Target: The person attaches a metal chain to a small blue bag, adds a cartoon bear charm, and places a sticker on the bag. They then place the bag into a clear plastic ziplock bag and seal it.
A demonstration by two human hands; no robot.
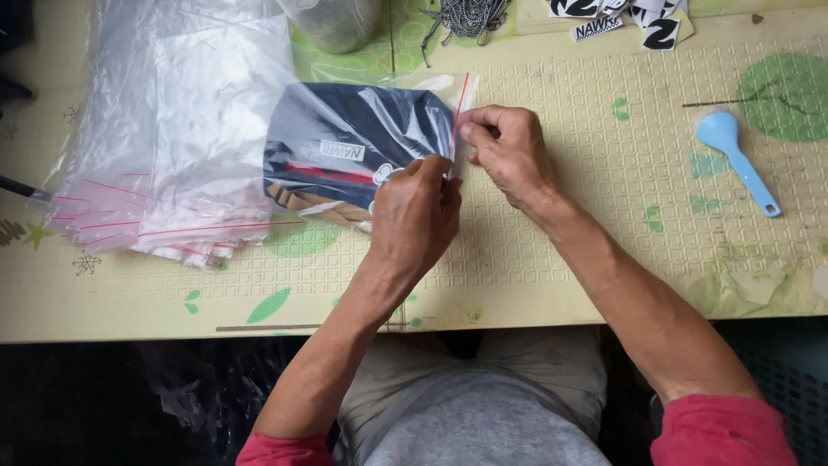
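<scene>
Lying on the table (552, 285) just right of the stack of empty bags (164, 173), the clear bag (358, 142) with its folded dark garment is looking light, soft and slippery, best gripped along the red-lined seal strip (460, 112). I am pinching that strip with my left hand (416, 216) and right hand (509, 151), fingers pressed together on it.

Both hands (414, 211) (509, 151) pinch clear bag (362, 147) at red-strip mouth.

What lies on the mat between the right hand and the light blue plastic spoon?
Head view: only bare patterned mat lies between right hand and spoon.
</scene>
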